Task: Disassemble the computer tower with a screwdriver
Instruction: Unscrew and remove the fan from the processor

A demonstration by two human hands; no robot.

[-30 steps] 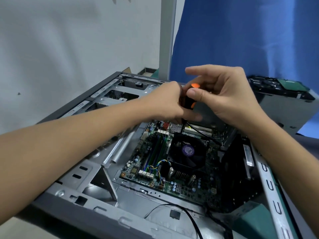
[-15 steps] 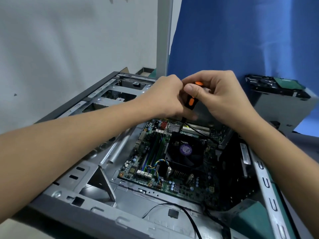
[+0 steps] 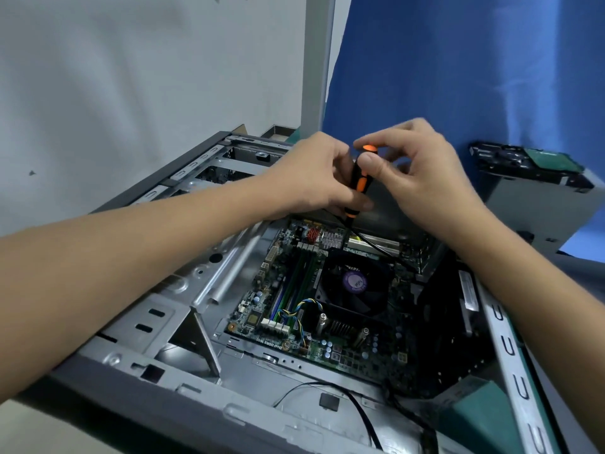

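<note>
**Item 1: computer tower** (image 3: 157, 322). Grey metal case lying on its side, side panel off, interior facing up. It fills the middle and lower part of the view.
- Motherboard (image 3: 347, 352): green, flat on the case floor.
- Cooling fan (image 3: 355, 281): black with a purple hub label, mounted mid-board.
- Memory sticks (image 3: 294, 290): in slots just left of the fan.
- Multicoloured fan lead (image 3: 299, 308): runs from the fan to a white connector at the board's near edge.
- Black cable (image 3: 360, 411): loops across the near case wall.

**Item 2: screwdriver** (image 3: 360, 183). Black handle with orange inserts and an orange cap. It stands near upright, slightly tilted, over the far edge of the motherboard. The shaft points down into the case. The tip cannot be made out.

**Item 3: left hand** (image 3: 314, 172). Fingers are curled round the lower part of the screwdriver handle. The forearm reaches in across the case from the left.

**Item 4: right hand** (image 3: 422, 172). Thumb and forefinger pinch the top of the handle just below the cap. The other fingers are loosely bent behind.

**Item 5: hard drive** (image 3: 553, 162). Green circuit board facing up, resting on a grey metal box (image 3: 537, 211) to the right of the tower.

**Surroundings.** White wall (image 3: 131, 77) on the left, grey post (image 3: 317, 60) in the centre, blue cloth (image 3: 458, 60) on the right.
</note>
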